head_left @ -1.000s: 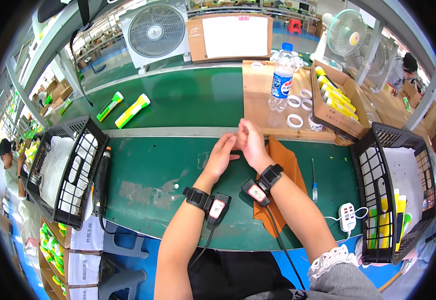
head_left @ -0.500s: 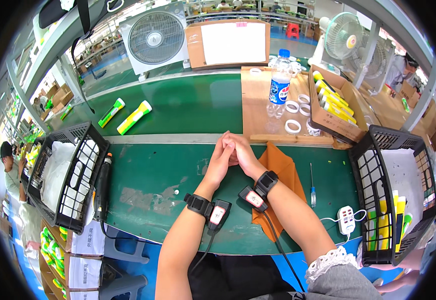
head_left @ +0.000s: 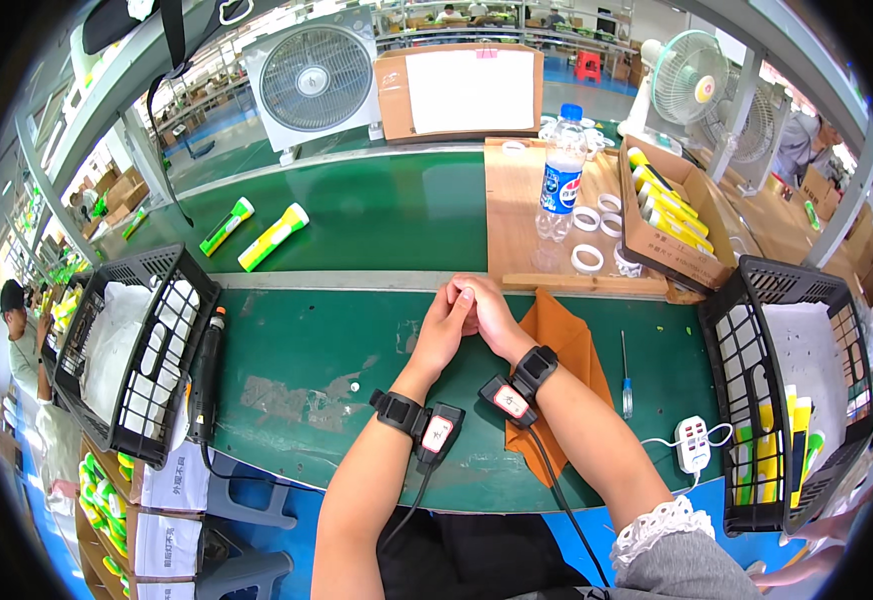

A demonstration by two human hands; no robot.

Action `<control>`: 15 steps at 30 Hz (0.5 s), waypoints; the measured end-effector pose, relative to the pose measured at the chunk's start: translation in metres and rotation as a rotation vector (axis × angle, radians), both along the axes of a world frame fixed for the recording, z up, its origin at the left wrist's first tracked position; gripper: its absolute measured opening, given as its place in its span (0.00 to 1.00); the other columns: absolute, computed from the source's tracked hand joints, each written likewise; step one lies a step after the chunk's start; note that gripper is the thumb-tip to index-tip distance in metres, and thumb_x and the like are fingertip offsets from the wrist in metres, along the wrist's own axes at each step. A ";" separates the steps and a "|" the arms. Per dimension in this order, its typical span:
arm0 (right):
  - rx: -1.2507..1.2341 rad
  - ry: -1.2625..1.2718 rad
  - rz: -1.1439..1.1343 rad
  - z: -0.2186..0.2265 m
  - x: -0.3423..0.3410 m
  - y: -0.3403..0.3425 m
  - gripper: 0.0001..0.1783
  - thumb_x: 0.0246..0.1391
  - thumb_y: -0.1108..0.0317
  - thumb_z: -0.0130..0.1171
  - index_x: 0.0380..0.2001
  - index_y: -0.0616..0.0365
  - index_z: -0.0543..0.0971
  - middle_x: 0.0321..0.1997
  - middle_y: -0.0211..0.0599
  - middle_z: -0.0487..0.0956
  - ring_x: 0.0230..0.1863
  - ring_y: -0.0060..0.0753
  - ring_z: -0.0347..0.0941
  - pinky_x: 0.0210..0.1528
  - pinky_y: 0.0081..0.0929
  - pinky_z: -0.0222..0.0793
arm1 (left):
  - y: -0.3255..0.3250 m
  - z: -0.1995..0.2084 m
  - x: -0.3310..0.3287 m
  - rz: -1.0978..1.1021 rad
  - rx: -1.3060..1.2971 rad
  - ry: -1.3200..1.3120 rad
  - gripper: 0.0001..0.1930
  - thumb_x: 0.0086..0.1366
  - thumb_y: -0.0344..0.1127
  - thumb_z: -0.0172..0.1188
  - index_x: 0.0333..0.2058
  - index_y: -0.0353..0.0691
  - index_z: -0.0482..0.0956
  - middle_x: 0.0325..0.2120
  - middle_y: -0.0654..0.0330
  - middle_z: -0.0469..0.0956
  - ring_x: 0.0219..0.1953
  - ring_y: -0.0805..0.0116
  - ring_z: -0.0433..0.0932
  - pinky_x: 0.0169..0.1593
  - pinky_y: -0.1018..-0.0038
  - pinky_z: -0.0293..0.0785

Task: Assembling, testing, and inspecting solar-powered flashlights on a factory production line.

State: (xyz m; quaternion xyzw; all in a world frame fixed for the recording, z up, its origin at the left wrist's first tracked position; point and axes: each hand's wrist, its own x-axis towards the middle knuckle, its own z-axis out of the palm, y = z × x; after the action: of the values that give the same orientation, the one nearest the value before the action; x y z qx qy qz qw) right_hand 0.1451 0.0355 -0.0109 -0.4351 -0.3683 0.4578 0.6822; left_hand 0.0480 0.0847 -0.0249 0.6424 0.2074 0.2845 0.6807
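My left hand (head_left: 441, 330) and my right hand (head_left: 497, 322) are clasped together over the green workbench (head_left: 297, 340), near its middle rail. Their fingers fold against each other, and no object shows between them; the palms are hidden. Each wrist wears a black strap with a small cabled box. Beside and partly under my right forearm lies an orange-brown cloth (head_left: 579, 350). Further right is a thin screwdriver (head_left: 627, 395) with a blue clear handle. Two yellow-green flashlights, one nearer (head_left: 275, 236) and one further left (head_left: 227, 226), lie on the green surface beyond the rail.
Black crates stand at left (head_left: 147, 350) and right (head_left: 757, 380), the right one holding flashlights. A blue-capped bottle (head_left: 561, 185) and white rings (head_left: 587, 259) sit on a wooden board, next to a carton (head_left: 672, 255) of flashlights. A white power strip (head_left: 693, 445) lies front right.
Both hands have drawn slightly nearer to me, and the fingers have curled down more closely over each other. The objects on the bench stay as they were.
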 end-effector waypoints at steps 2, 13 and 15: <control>0.011 0.018 0.023 -0.001 -0.001 0.001 0.15 0.54 0.60 0.42 0.18 0.56 0.68 0.18 0.22 0.65 0.19 0.13 0.59 0.22 0.13 0.54 | 0.003 -0.004 0.001 0.013 0.016 -0.004 0.23 0.65 0.48 0.44 0.52 0.40 0.59 0.40 0.59 0.69 0.40 0.71 0.72 0.43 0.74 0.72; -0.034 0.075 0.100 0.001 -0.001 0.000 0.17 0.55 0.57 0.41 0.19 0.55 0.68 0.17 0.21 0.64 0.16 0.12 0.59 0.18 0.12 0.52 | -0.002 0.002 0.000 0.104 -0.019 0.022 0.18 0.64 0.49 0.45 0.42 0.40 0.61 0.36 0.58 0.69 0.37 0.70 0.74 0.41 0.75 0.73; -0.031 0.064 0.093 0.000 -0.001 0.001 0.16 0.55 0.57 0.41 0.19 0.55 0.68 0.17 0.21 0.64 0.16 0.12 0.59 0.18 0.12 0.52 | -0.002 0.000 0.001 0.098 -0.011 0.011 0.19 0.64 0.49 0.45 0.44 0.40 0.61 0.37 0.57 0.69 0.38 0.70 0.74 0.41 0.75 0.72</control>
State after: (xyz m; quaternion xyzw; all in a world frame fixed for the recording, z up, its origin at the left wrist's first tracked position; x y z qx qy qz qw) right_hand 0.1446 0.0363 -0.0111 -0.4131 -0.3588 0.5083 0.6650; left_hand 0.0490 0.0830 -0.0248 0.6293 0.2440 0.3130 0.6682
